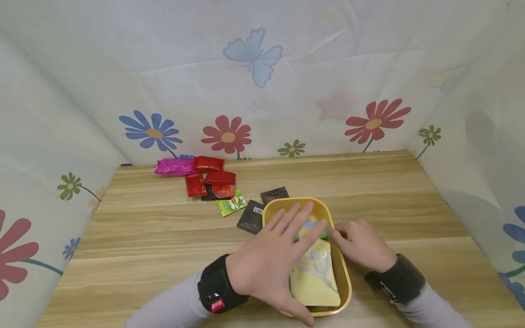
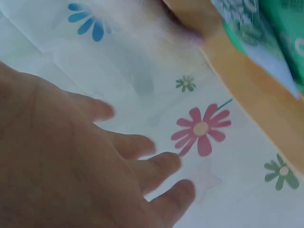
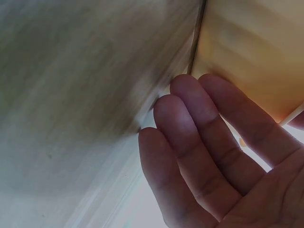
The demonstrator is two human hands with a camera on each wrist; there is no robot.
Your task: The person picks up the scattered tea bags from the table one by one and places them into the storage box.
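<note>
A yellow oval tray (image 1: 287, 202) stands on the wooden table near the front edge. In it lie a pale yellow packet (image 1: 317, 278) and a green packet (image 1: 313, 224), partly hidden. My left hand (image 1: 275, 255) hovers over the tray's left half with its fingers spread and straight, holding nothing. My right hand (image 1: 361, 246) is at the tray's right rim. In the right wrist view its fingers (image 3: 204, 142) lie against the tray's outer wall (image 3: 247, 47), with the thumb over the rim. The left wrist view shows my spread left hand (image 2: 71, 161) beside the tray (image 2: 256, 104) and the green packet (image 2: 280, 42).
Several small packets lie on the table (image 1: 143, 237) behind the tray: red ones (image 1: 213, 180), a magenta one (image 1: 174, 166), a light green one (image 1: 231, 202) and two black ones (image 1: 251, 216). Flower-printed cloth (image 1: 254, 91) walls in the table at the back and on both sides.
</note>
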